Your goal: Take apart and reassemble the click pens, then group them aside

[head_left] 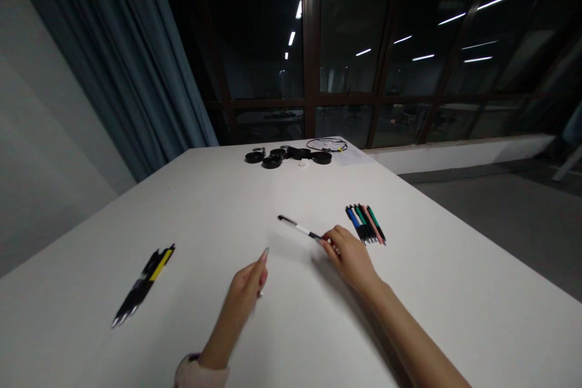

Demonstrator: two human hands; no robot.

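Note:
My right hand (349,253) pinches a white-and-black pen (302,229) by one end. The pen is held above the table and points to the left. Just right of this hand lies a row of several pens (366,224) in blue, white, green, pink and black. My left hand (248,285) is closed, thumb against fingers. A small shiny tip shows below its fingers, but what it belongs to is hidden. On the left of the table, a bunch of black pens (136,294) lies slanted, one with a yellow barrel (159,265).
Several black round rolls (271,162) stand at the far end of the white table (218,206). Beside them are a small white piece (304,163), a coiled black cable (327,145) and a paper sheet (352,158). A blue curtain (122,42) hangs at the left.

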